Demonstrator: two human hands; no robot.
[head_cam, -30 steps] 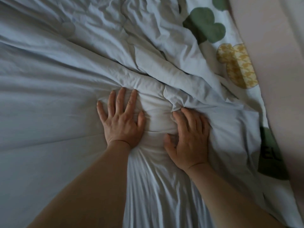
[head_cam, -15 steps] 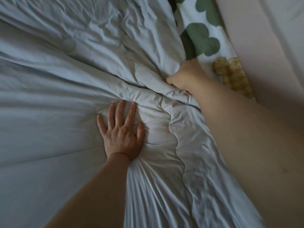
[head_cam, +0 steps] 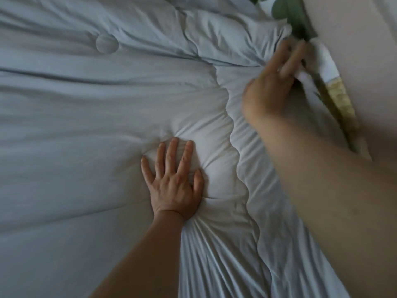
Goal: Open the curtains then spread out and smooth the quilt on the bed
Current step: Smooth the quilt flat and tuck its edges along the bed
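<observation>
A soft, puffy pale-blue quilt (head_cam: 86, 125) lies rumpled up to the wall (head_cam: 354, 39), likely light enough to drag by that edge. The left hand (head_cam: 174, 188) presses it flat, fingers spread. The blurred right hand (head_cam: 270, 91) is at the edge, grasp unclear.

The quilt (head_cam: 90, 130) is showing as matt, padded cloth, stitched and finely creasing. The printed sheet (head_cam: 327, 63) is looking like thin matt cloth, and the wall (head_cam: 361, 61) is reading smooth and dull.

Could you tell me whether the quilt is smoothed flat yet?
Not yet: the quilt is spread but wrinkled, with folds fanning below the left hand.
</observation>
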